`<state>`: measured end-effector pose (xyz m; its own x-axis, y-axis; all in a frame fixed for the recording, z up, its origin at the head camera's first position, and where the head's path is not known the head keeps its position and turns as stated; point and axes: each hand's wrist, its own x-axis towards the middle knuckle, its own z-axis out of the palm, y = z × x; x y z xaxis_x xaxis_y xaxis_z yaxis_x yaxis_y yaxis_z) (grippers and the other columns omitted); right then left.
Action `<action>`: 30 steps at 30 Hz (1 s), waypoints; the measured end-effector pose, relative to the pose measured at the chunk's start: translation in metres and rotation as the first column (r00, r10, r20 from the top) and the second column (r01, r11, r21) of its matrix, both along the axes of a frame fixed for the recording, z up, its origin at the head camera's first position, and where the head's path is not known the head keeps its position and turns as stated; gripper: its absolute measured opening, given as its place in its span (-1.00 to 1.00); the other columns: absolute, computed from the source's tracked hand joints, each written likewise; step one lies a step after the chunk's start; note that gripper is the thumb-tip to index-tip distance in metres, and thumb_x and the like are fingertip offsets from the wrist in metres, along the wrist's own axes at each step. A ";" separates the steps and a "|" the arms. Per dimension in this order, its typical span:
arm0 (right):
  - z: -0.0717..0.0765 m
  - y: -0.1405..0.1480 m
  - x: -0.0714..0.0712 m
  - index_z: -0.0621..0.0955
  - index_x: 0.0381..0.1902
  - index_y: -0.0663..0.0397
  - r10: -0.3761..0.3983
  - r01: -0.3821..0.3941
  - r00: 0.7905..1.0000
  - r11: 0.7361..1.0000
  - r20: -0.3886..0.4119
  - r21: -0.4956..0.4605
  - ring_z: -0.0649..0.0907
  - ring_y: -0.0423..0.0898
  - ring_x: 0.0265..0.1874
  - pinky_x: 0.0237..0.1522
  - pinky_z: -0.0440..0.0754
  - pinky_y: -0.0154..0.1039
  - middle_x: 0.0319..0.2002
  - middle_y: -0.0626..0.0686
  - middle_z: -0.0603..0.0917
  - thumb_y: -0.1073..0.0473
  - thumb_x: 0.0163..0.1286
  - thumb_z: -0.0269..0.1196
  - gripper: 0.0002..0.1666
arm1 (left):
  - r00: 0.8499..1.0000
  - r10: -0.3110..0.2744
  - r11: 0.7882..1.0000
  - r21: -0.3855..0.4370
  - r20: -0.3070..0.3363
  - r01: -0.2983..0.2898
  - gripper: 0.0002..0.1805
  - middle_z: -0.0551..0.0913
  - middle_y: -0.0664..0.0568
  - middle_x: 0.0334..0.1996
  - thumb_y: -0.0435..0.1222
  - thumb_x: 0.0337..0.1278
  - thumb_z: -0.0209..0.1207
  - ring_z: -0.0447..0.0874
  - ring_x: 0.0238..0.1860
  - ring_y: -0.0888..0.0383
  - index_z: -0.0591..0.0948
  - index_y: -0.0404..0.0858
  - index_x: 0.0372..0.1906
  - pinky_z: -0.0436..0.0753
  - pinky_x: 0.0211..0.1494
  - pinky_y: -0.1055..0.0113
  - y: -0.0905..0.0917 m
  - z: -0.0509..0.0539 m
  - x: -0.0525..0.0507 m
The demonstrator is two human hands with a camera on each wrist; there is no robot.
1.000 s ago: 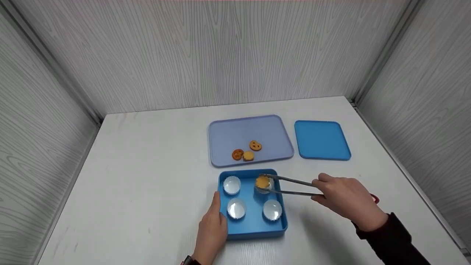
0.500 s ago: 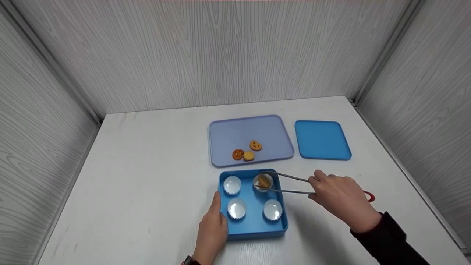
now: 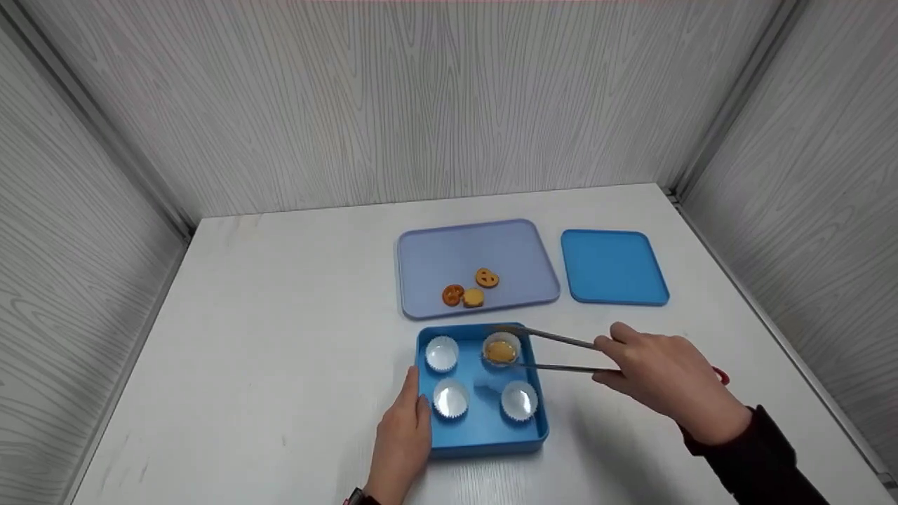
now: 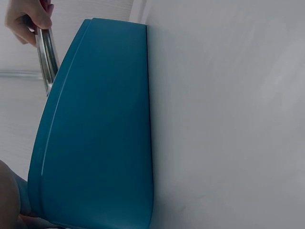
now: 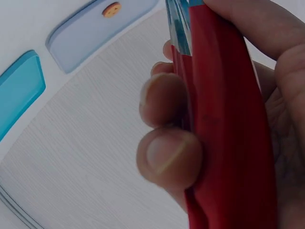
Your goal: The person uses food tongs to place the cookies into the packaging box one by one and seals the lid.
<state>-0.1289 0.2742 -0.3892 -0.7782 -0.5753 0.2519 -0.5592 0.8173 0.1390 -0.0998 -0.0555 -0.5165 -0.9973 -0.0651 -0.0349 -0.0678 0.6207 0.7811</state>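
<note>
A blue box (image 3: 484, 438) holds several white baking cups, such as the near-right cup (image 3: 519, 401). A yellow toy cookie (image 3: 501, 351) lies in the far-right cup. My right hand (image 3: 659, 372) grips red-handled metal tongs (image 3: 565, 368); their arms stand apart on either side of that cup, touching no cookie that I can make out. In the right wrist view, my fingers (image 5: 169, 155) curl round the red handle. My left hand (image 3: 401, 442) holds the box's left side, index finger along the wall and thumb at the rim. The front wall of the box fills the left wrist view.
Behind the box lies a lilac tray (image 3: 470, 245) carrying a pretzel-shaped cookie (image 3: 487, 278), a round brown cookie (image 3: 452, 294) and a yellow cookie (image 3: 473, 298). A flat blue tray (image 3: 615, 266) sits to its right. Panels enclose the white table at back and sides.
The cookie went from between the tong tips down into the far-right cup, tilting first and now lying flat. The tongs have spread off it. My left hand and the box stay about put.
</note>
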 end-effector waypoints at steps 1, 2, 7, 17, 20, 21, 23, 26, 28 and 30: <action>0.001 0.001 -0.001 0.66 -0.26 0.00 -0.001 0.001 1.000 1.000 0.010 -0.018 0.30 -0.30 -0.74 -0.75 0.23 -0.41 -0.51 -0.12 0.38 -0.01 0.06 0.61 -0.59 | 1.000 -0.002 1.000 0.001 -0.008 0.002 -0.43 0.39 -0.24 0.47 -0.34 0.55 -0.04 0.39 0.46 -0.14 0.26 -0.41 0.54 0.45 0.44 -0.07 -0.001 -0.001 0.000; 0.001 0.002 -0.003 0.67 -0.24 0.00 -0.003 0.004 1.000 0.999 0.016 -0.036 0.30 -0.31 -0.74 -0.74 0.24 -0.41 -0.51 -0.13 0.38 0.00 0.07 0.61 -0.60 | 1.000 -0.005 1.000 0.001 -0.018 0.005 -0.44 0.40 -0.24 0.46 -0.34 0.56 -0.05 0.40 0.45 -0.13 0.27 -0.40 0.54 0.46 0.43 -0.07 -0.001 -0.001 0.000; -0.002 0.007 -0.015 0.69 -0.16 0.05 -0.044 0.045 0.999 0.992 0.008 -0.114 0.32 -0.30 -0.73 -0.71 0.28 -0.40 -0.47 -0.07 0.44 0.03 0.10 0.60 -0.58 | 0.999 -0.018 1.000 0.006 -0.038 0.018 -0.46 0.44 -0.25 0.43 -0.37 0.55 -0.05 0.45 0.42 -0.13 0.29 -0.40 0.52 0.51 0.38 -0.06 -0.004 -0.001 0.000; -0.025 0.009 -0.058 0.71 -0.25 0.16 -0.167 0.189 0.980 0.953 0.111 -0.236 0.43 -0.15 -0.65 -0.68 0.42 -0.24 -0.49 0.03 0.49 0.07 0.20 0.54 -0.68 | 1.000 -0.005 1.000 0.024 0.016 0.004 -0.45 0.41 -0.24 0.45 -0.35 0.56 -0.05 0.41 0.44 -0.12 0.28 -0.40 0.53 0.48 0.40 -0.06 -0.002 -0.001 -0.003; -0.033 0.008 -0.071 0.70 -0.29 0.15 -0.189 0.226 0.968 0.942 0.167 -0.246 0.47 -0.11 -0.62 -0.65 0.43 -0.21 -0.49 0.03 0.50 0.06 0.23 0.52 -0.71 | 1.000 -0.007 1.000 0.016 -0.005 0.007 -0.45 0.42 -0.24 0.44 -0.37 0.54 -0.03 0.42 0.44 -0.13 0.29 -0.41 0.52 0.49 0.40 -0.06 -0.002 -0.001 -0.002; -0.035 0.008 -0.074 0.70 -0.29 0.16 -0.194 0.236 0.964 0.940 0.183 -0.247 0.50 -0.10 -0.61 -0.64 0.45 -0.20 -0.48 0.04 0.52 0.06 0.24 0.51 -0.71 | 1.000 -0.008 1.000 0.012 -0.013 0.008 -0.45 0.42 -0.25 0.44 -0.38 0.54 -0.02 0.43 0.43 -0.13 0.30 -0.41 0.52 0.49 0.40 -0.06 -0.002 -0.001 -0.002; -0.040 0.007 -0.081 0.70 -0.30 0.16 -0.201 0.251 0.956 0.936 0.211 -0.245 0.53 -0.07 -0.58 -0.61 0.48 -0.17 -0.46 0.06 0.55 0.05 0.25 0.50 -0.71 | 1.000 -0.010 1.000 0.006 -0.026 0.010 -0.45 0.43 -0.25 0.44 -0.39 0.53 -0.02 0.43 0.43 -0.13 0.30 -0.41 0.51 0.49 0.40 -0.06 -0.002 -0.001 -0.002; -0.046 0.005 -0.088 0.70 -0.32 0.15 -0.205 0.265 0.947 0.934 0.248 -0.239 0.56 -0.04 -0.55 -0.58 0.51 -0.13 -0.43 0.07 0.56 0.04 0.26 0.49 -0.71 | 1.000 -0.012 1.000 0.008 -0.023 0.012 -0.45 0.43 -0.24 0.44 -0.39 0.53 -0.02 0.43 0.43 -0.13 0.30 -0.41 0.52 0.49 0.40 -0.06 -0.002 -0.001 -0.001; -0.049 0.002 -0.092 0.70 -0.32 0.16 -0.205 0.269 0.942 0.934 0.267 -0.233 0.56 -0.02 -0.55 -0.56 0.52 -0.11 -0.43 0.08 0.56 0.04 0.27 0.49 -0.71 | 1.000 -0.012 1.000 0.012 -0.018 0.012 -0.45 0.42 -0.24 0.44 -0.38 0.54 -0.03 0.42 0.44 -0.13 0.29 -0.40 0.53 0.48 0.41 -0.06 -0.002 0.000 -0.002; -0.053 -0.001 -0.095 0.71 -0.31 0.17 -0.206 0.274 0.938 0.934 0.280 -0.229 0.57 -0.01 -0.54 -0.55 0.54 -0.10 -0.43 0.09 0.57 0.04 0.26 0.49 -0.70 | 1.000 -0.013 1.000 0.014 -0.012 0.013 -0.45 0.41 -0.24 0.45 -0.38 0.54 -0.03 0.41 0.44 -0.13 0.28 -0.39 0.53 0.48 0.41 -0.06 -0.003 0.000 -0.002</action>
